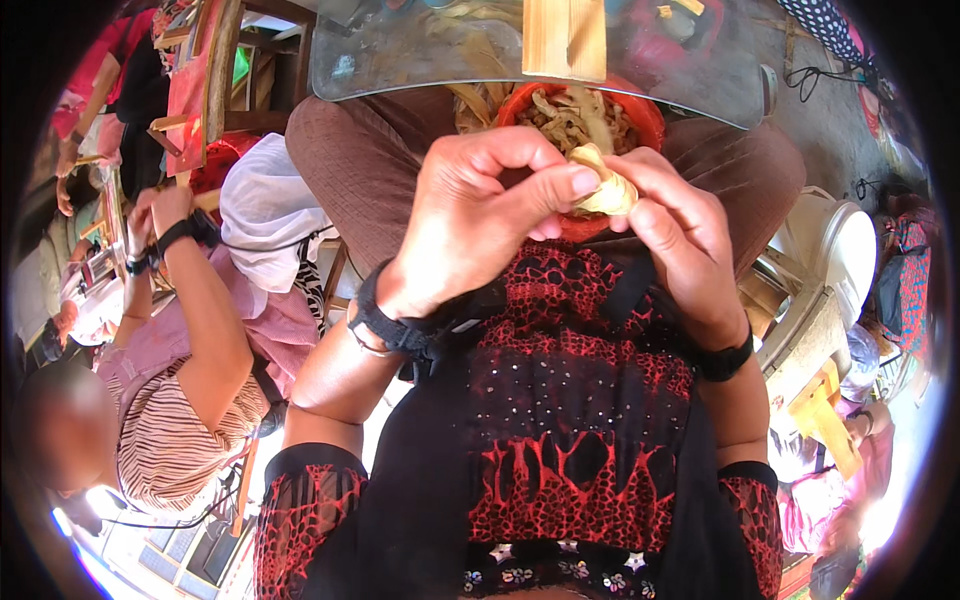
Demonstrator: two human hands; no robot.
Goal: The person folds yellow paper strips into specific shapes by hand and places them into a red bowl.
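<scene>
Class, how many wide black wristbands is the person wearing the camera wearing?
2: the left wristband circles the wrist behind the bare left hand; the right wristband circles the wrist behind the bare right hand.

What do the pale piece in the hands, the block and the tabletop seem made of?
Pale piece: perhaps dried leaf or husk; matte, thin, curled. Block: likely bare wood, with visible grain. Tabletop: glass or clear plastic; smooth, see-through.

- A see-through tabletop point(380, 70) with rounded near corners.
- On its near edge I see a pale wooden block point(565, 40).
- Farther back, yellowish pieces point(686, 7); on or under it, I can't tell.
</scene>
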